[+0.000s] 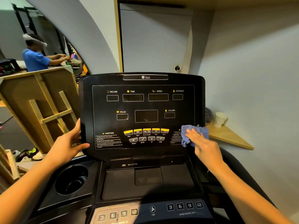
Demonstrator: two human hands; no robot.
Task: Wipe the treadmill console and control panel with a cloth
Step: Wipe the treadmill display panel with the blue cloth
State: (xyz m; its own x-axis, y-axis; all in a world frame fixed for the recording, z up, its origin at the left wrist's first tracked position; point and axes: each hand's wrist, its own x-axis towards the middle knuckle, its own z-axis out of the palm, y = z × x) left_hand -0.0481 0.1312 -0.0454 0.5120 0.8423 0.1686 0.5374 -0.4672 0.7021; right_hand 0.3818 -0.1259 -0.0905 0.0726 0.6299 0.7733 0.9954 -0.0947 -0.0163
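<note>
Item: console (pixel 144 110). Left hand (pixel 69 143) grips its left edge. Right hand (pixel 203 143) presses cloth (pixel 188 135) flat at lower-right corner. Advised: steady, overlapping passes, light over buttons (pixel 146 131).

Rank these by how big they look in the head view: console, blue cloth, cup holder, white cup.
1. console
2. cup holder, though it sits nearer the camera
3. blue cloth, partly hidden under the right hand
4. white cup
</note>
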